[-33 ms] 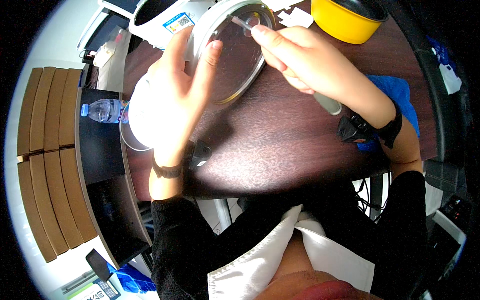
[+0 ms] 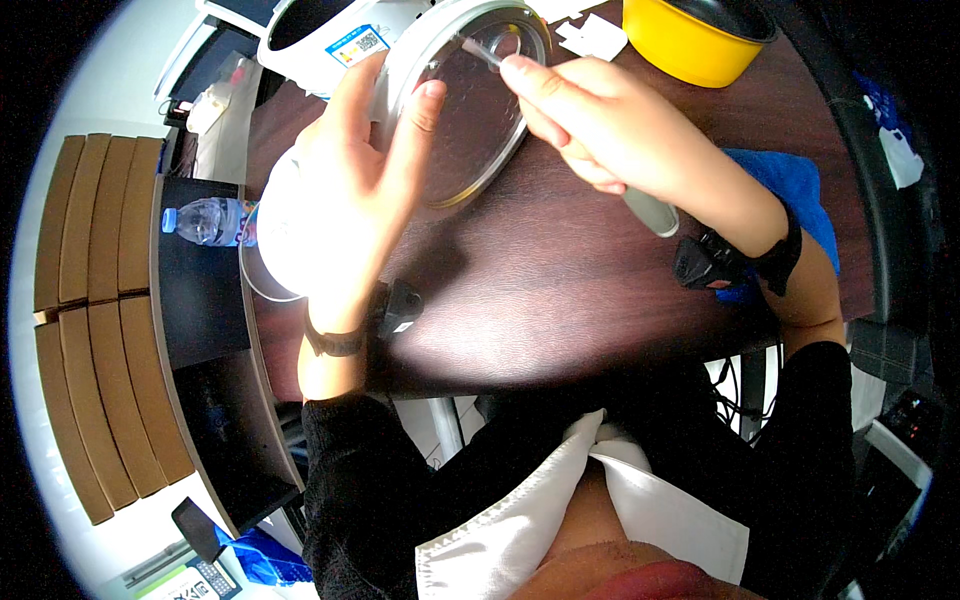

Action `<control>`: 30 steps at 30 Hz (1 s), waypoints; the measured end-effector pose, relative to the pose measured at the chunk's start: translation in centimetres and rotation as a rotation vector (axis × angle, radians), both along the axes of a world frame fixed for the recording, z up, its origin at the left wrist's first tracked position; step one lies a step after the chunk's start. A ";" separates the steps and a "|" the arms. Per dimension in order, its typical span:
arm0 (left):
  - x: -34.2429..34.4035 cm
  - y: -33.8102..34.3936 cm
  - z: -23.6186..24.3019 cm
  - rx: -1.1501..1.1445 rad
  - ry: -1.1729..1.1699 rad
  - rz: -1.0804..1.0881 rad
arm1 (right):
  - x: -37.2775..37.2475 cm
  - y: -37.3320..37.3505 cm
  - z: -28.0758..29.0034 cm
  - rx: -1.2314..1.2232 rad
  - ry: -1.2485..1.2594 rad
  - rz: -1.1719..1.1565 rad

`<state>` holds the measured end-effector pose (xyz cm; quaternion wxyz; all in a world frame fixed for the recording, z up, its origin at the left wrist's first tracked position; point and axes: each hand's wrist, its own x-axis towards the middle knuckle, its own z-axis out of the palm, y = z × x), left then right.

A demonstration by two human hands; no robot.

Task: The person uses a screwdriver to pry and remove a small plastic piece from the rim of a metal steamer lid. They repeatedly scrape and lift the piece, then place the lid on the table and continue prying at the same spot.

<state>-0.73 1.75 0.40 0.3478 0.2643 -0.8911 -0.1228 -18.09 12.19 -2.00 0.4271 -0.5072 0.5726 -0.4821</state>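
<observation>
The right hand (image 2: 570, 100) is closed firmly around a slim grey-handled tool (image 2: 484, 52), thumb laid along it; whether the end is a blade or a brush I cannot tell. Its thin tip pokes out ahead and to the left of this grip, and the rounded handle end sticks out behind, toward the forearm. The left hand (image 2: 360, 165) has the near-left rim of a round clear-faced lid (image 2: 460, 150) between thumb and fingers, thumb over the front.

To work well here, I would let the left grip take the load so the lid cannot rock, and guide the tip with short, light strokes from the fingers, at a shallow angle that spares the clear face.

The lid lies directly ahead and to the left of the right grip, tilted, its face turned toward it; the tool's tip is over the upper part of that face, though actual contact is hard to judge. From the left grip, the lid spreads out to the right.

Farther out, beyond the left fingers, is a white appliance housing (image 2: 400, 20) with a blue-edged sticker (image 2: 360, 45). Past the right grip lie white paper pieces (image 2: 595, 38) and a yellow pot (image 2: 690, 50); behind it, under the forearm, a blue cloth (image 2: 822, 205) rests on the dark tabletop (image 2: 560, 290).
</observation>
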 end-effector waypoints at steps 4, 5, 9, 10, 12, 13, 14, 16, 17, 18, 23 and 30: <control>0.0 -0.1 0.0 0.013 0.014 -0.014 | 0.9 0.2 -0.2 0.079 -0.183 0.081; 0.0 -0.3 -0.2 0.007 0.017 -0.017 | 1.2 0.4 -0.2 0.112 -0.242 0.089; 0.0 -0.2 -0.2 0.017 0.022 -0.024 | 1.7 0.5 0.0 0.116 -0.254 0.104; -0.1 0.1 0.0 0.010 -0.004 -0.007 | 1.5 0.3 -0.3 0.109 -0.247 0.105; -0.2 0.5 0.4 -0.004 -0.058 0.025 | 1.2 0.3 -0.5 0.117 -0.256 0.107; -0.2 0.6 0.3 -0.014 -0.030 0.018 | 1.4 0.2 -0.4 0.130 -0.275 0.117; -0.1 0.6 0.0 -0.024 -0.002 0.011 | 1.5 0.2 -0.3 0.143 -0.294 0.126; -0.1 0.6 -0.1 -0.035 0.016 0.001 | 1.8 0.5 0.0 0.163 -0.334 0.123; -0.1 0.6 -0.1 -0.037 0.008 -0.001 | 1.9 0.6 0.1 0.173 -0.354 0.118; -0.2 0.7 -0.1 -0.039 -0.001 -0.002 | 1.9 0.7 0.0 0.173 -0.344 0.110; -0.1 0.2 -0.9 -0.142 0.028 -0.062 | 1.7 0.1 -1.4 -0.210 0.176 -0.032; -0.1 1.2 -0.1 -0.057 -0.041 0.013 | -1.1 0.1 0.5 -0.496 1.153 -0.257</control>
